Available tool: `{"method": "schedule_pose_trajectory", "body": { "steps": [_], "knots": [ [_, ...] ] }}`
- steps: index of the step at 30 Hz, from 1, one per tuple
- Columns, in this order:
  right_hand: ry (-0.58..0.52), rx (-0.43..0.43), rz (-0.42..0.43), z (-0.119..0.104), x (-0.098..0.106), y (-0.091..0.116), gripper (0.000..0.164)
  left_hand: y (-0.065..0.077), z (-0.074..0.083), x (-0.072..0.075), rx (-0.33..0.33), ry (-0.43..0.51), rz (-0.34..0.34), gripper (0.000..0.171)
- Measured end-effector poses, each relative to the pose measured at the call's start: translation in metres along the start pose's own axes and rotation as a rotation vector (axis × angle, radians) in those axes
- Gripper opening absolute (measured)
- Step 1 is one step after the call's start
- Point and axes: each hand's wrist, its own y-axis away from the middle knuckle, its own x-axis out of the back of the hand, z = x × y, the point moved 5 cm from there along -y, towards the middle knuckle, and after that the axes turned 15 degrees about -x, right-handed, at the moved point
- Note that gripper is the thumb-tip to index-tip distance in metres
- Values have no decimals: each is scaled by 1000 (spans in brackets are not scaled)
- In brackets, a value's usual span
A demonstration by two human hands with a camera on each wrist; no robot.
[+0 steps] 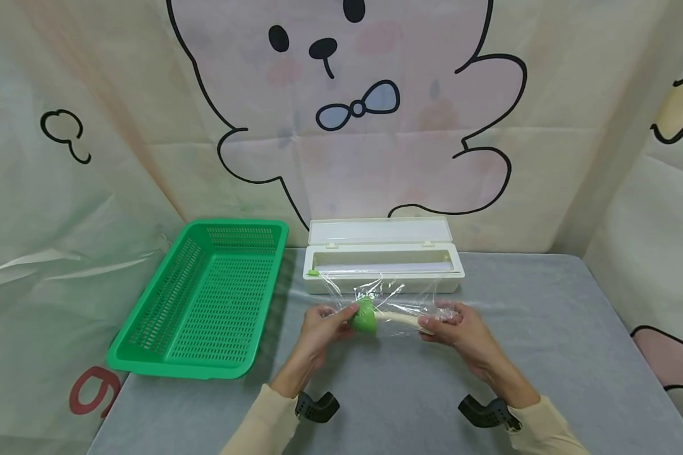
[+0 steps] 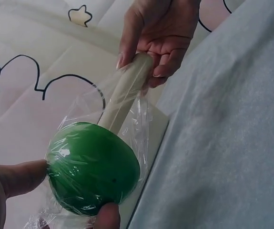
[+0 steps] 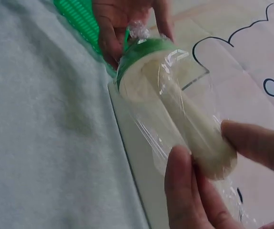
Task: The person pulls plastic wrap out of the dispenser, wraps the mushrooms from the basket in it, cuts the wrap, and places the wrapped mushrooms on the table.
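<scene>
A toy mushroom with a rounded green cap [image 1: 365,317] and a cream stem [image 1: 397,318] is held sideways over the table, with clear cling film [image 3: 144,119] around it. My left hand [image 1: 322,333] grips the cap through the film, the thumb [image 2: 27,176] pressed on its side. At the other end, my right hand [image 1: 463,336] pinches the tip of the stem between thumb and fingers. In the right wrist view the cap's pale underside [image 3: 139,78] shows through the film. Loose film spreads above the stem in the head view.
A white cling film dispenser [image 1: 384,284] with its lid [image 1: 380,231] raised stands just behind the hands; a green slider [image 1: 313,273] sits at its left. On the left lies a green mesh basket [image 1: 281,265]. A printed cloth backdrop [image 1: 375,164] hangs behind the grey table [image 1: 546,328].
</scene>
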Motion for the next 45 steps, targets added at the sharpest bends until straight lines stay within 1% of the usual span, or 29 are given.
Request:
{"method": "schedule_pose_trajectory", "body": {
  "steps": [3,7,10,12,14,16,18,22,24,28,31,34,36,37,41,43,45],
  "knots": [
    [-10,-37,0,5,1,-3,59,-2,-5,1,24,-35,24,36],
    [-3,-67,-30,11,2,-7,49,-5,-10,2,61,-80,52,41],
    [-2,-68,-65,16,3,-11,40,-7,-14,4,78,-100,63,46],
    [-14,-63,-86,19,3,-15,33,-10,-17,5,80,-101,65,53],
    [-44,-63,-97,21,3,-20,27,-12,-19,5,79,-94,62,63],
    [-97,-65,-102,23,4,-25,22,-13,-22,5,76,-84,60,72],
    [-156,-73,-100,25,5,-30,21,-15,-24,4,73,-63,65,77],
    [-244,-100,-87,27,7,-36,26,-17,-26,1,65,-13,73,70],
    [-268,-116,-84,28,8,-38,26,-17,-27,0,68,1,62,59],
    [-281,-133,-87,30,10,-40,16,-19,-30,-4,69,19,17,44],
    [-276,-140,-82,30,10,-41,10,-21,-33,-6,56,58,-25,40],
    [-268,-147,-55,29,9,-43,14,-25,-35,-10,36,99,-69,41],
    [-251,-156,-26,29,8,-46,19,-28,-36,-13,28,121,-81,44],
    [-245,-160,-2,29,8,-48,22,-29,-36,-14,28,118,-81,45],
    [-180,-170,74,28,9,-56,32,-33,-38,-17,38,104,-46,49],
    [-157,-159,88,28,10,-60,36,-34,-39,-19,39,89,-33,52],
    [-155,-131,78,26,12,-63,39,-36,-40,-20,42,84,-19,55]
  ]
}}
